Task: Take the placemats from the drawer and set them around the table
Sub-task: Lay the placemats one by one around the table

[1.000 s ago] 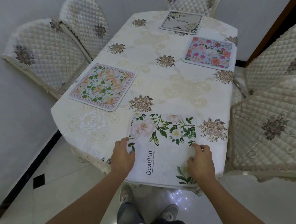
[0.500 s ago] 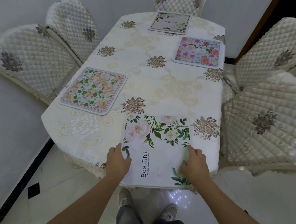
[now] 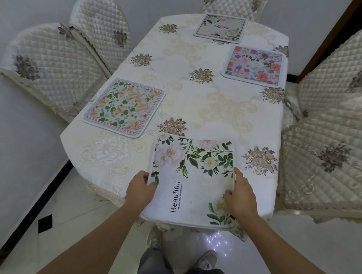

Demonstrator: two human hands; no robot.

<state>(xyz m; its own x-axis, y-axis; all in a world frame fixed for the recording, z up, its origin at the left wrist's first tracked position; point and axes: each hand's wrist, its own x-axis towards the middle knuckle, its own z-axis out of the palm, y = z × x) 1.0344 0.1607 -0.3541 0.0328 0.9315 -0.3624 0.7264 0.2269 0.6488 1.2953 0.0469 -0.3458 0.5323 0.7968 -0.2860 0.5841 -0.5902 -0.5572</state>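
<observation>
We held the white "Beautiful" placemat (image 3: 191, 182) flat at the bench's (image 3: 201, 99) near edge, left hand (image 3: 141, 188) clamped in a grip on its left side, right hand (image 3: 241, 198) on its right side.

White rose placemat (image 3: 193, 182) flat at near table edge, orange-flower placemat (image 3: 124, 107) left, pink-flower placemat (image 3: 254, 66) right, beige placemat (image 3: 220, 27) far end

Home dining room: clothed table (image 3: 211, 109) (floral placemats (image 3: 124, 107)), quilted chairs (image 3: 50, 64).
</observation>
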